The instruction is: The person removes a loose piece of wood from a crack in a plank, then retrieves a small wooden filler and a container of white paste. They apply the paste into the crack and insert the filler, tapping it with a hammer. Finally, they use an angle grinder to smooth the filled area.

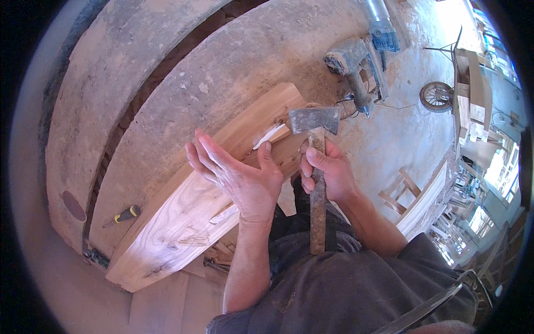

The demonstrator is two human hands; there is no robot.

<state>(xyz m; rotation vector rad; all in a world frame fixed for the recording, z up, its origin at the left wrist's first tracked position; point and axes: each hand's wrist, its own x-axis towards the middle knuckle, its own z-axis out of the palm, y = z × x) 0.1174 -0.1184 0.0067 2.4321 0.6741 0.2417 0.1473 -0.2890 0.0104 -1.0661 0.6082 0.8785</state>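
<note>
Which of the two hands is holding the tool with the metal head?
The right hand grips the metal-headed tool by its handle; the left hand is open and visibly holds nothing.

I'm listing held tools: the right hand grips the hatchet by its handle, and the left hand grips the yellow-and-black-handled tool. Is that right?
Not quite: the head view shows the left hand open and empty; the yellow-and-black-handled tool lies on the workbench. The right hand does grip the hatchet by its handle.

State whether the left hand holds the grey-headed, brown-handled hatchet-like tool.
No, the left hand is open, while the right hand grips the tool by its handle.
</note>
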